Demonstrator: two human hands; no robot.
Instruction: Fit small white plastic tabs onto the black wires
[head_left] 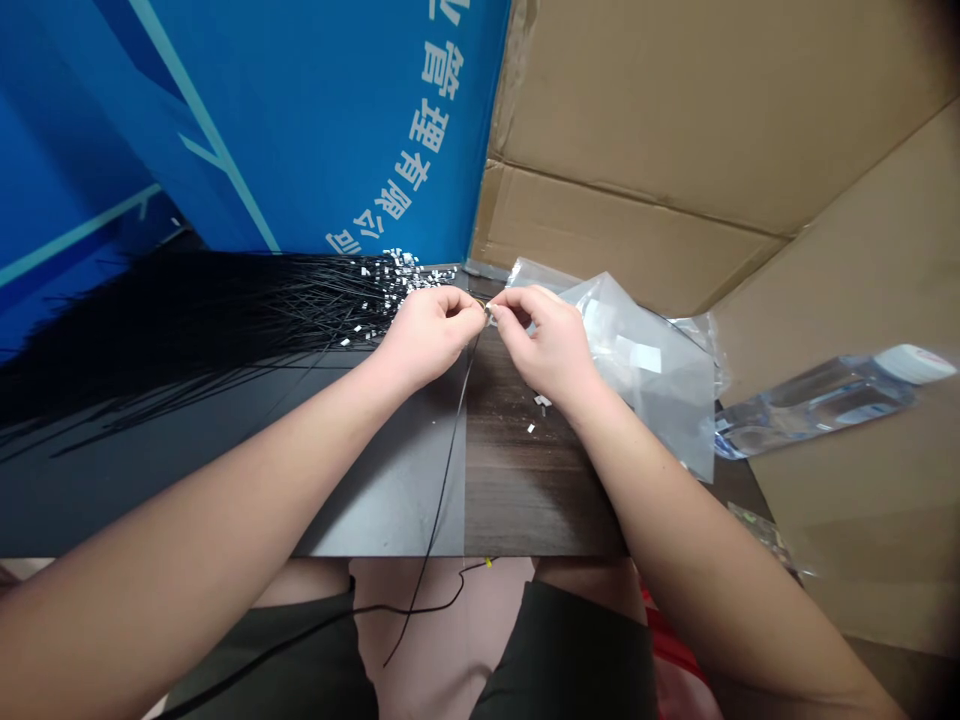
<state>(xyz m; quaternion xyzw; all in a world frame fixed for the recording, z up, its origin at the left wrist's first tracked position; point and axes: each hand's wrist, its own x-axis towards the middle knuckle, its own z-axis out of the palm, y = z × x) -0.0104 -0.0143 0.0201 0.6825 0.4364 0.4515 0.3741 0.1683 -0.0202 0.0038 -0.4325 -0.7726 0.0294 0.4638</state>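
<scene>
The left hand (pixel 427 335) and right hand (pixel 544 340) were pinched closed, fingertips (pixel 474 313) meeting on the end of a thin black wire (pixel 456 440) (tip too small to see) above the dark tabletop (pixel 525 480)

Tabletop (pixel 525 490), dark wood-grain | black wires (pixel 225 320) | clear plastic bag (pixel 645 370) | white scraps (pixel 537 401)

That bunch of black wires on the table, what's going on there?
A person at a dark wood-grain table is working with both bare hands. Their left hand and right hand meet to pinch a thin black wire between the fingertips. A large bundle of black wires with small white ends fans out beside the left hand, and a clear plastic bag lies beside the right hand.
</scene>
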